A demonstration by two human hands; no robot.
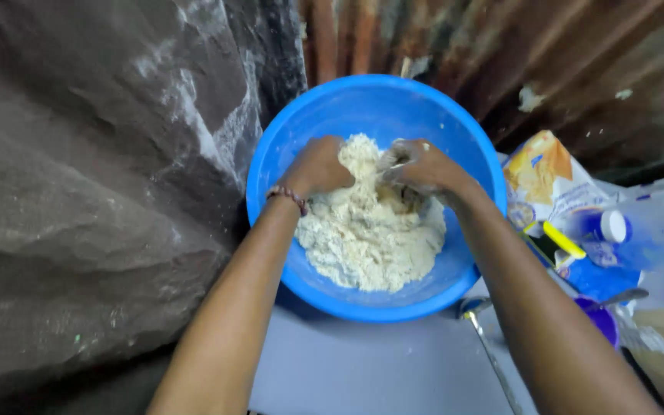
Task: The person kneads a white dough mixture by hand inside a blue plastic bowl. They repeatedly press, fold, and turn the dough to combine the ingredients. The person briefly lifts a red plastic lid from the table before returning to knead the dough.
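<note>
Left hand [318, 167]: curled, gripping dough [366, 223]. Dough: crumbly, in blue bowl [278, 154] on bench [378, 361]. Right hand [420, 165]: narrow, pinching dough. Spoon [482, 338], bag [547, 180]: beside bowl. Risk: hard kneading might tip bowl or spill crumbs.

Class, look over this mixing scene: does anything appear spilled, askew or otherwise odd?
Little stands out. White powder dusts the rough grey rock wall left of the round blue plastic bowl. Both hands, left hand and right hand, press into crumbly pale dough inside the bowl.
</note>
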